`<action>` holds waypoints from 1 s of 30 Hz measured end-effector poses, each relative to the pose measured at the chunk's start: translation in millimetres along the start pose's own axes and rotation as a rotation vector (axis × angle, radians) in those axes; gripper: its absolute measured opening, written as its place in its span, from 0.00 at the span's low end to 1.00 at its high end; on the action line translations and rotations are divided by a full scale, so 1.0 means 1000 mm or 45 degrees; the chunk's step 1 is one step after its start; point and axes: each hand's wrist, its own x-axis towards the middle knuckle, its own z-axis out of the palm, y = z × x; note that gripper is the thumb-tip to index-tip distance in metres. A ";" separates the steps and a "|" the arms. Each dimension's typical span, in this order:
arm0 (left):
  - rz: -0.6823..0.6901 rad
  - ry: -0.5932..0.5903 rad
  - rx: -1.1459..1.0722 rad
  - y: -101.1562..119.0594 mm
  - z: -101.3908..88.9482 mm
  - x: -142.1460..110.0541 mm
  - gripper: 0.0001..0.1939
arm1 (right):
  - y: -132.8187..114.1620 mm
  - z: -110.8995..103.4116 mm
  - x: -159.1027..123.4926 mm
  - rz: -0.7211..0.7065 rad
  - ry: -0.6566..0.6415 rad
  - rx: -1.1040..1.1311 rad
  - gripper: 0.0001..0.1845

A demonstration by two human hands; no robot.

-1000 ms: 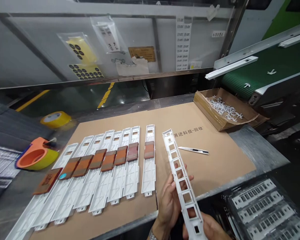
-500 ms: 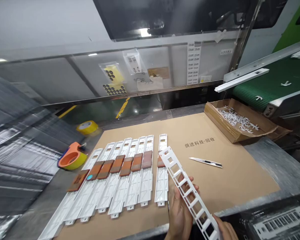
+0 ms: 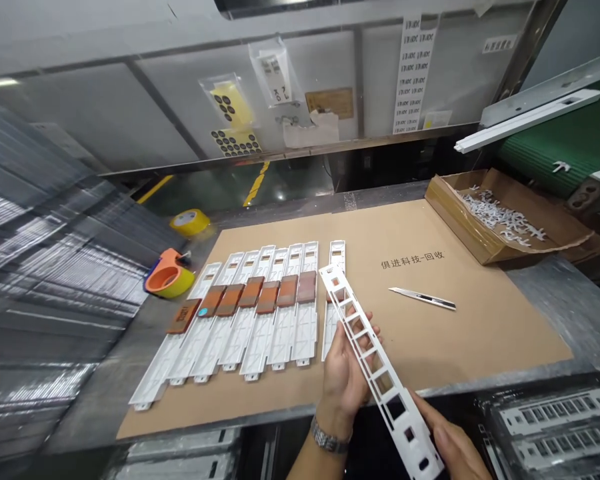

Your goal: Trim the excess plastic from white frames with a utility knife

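Note:
A long white plastic frame with a row of rectangular openings is held slantwise over the front of the table. My left hand supports it from below, its fingers curled around the middle. At the lower end, my right hand grips its right edge. Beyond the frame lies a row of white plastic strips, several with a reddish-brown block across them. One separate strip sits partly hidden behind the held frame. To the right rests a utility knife.
Cardboard with printed characters covers the table. A cardboard box of small white clips stands at the back right, beside a green conveyor. An orange tape dispenser and yellow tape roll are at left. More white frames lie at lower right.
My view has tipped downward and shifted, so more frames show below the table edge. The white frame stays in both hands, with more of its lower end now visible.

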 end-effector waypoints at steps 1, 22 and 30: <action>-0.014 -0.005 -0.003 0.003 -0.001 0.001 0.16 | -0.004 0.001 0.001 0.047 -0.032 0.082 0.28; -0.104 -0.058 0.028 0.029 -0.012 0.009 0.17 | -0.018 0.010 0.010 0.111 -0.404 0.562 0.26; -0.074 -0.042 0.032 0.030 -0.013 0.008 0.16 | -0.014 0.009 0.007 0.099 -0.343 0.346 0.26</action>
